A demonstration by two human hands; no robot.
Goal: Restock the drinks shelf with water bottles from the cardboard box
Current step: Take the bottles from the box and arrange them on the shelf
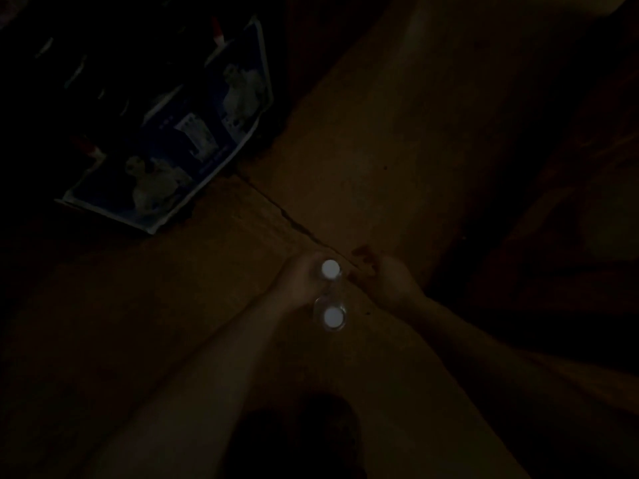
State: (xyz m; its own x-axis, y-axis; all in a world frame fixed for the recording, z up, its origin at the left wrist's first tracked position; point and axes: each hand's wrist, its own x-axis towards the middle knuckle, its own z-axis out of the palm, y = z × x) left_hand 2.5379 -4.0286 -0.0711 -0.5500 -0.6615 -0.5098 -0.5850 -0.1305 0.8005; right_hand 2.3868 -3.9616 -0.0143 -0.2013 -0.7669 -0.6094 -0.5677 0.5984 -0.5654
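Very dark. Brown floor (380, 140), crack running diagonally toward the hands. Blue-white printed package (193, 133) far left, well apart. Left hand (297, 281) grasps two white-capped water bottles (331, 295), held upright mid-frame. Right hand (390, 281) just beside; grip unclear.

A blue-and-white printed pack (193, 133) lies upper left — dim; brown floor (397, 115) beneath it.
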